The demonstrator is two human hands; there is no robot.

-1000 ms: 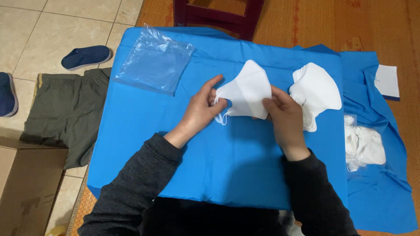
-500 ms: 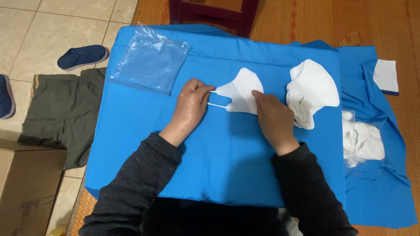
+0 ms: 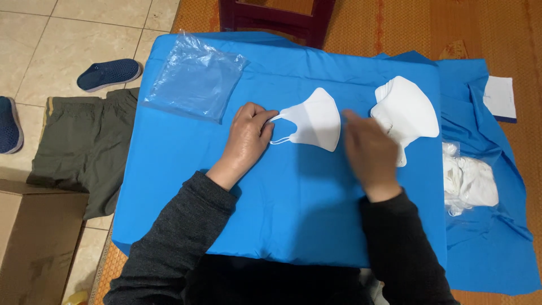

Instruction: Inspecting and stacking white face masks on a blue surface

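Fingers of left hand (image 3: 248,138) pinch mask (image 3: 314,120) ear loop.

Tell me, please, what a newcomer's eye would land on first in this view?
Probably the bright blue cloth covering the table, with a single white mask lying flat at its middle. The left hand pinches the mask's ear loop, while the right hand is blurred beside a stack of white masks to the right.
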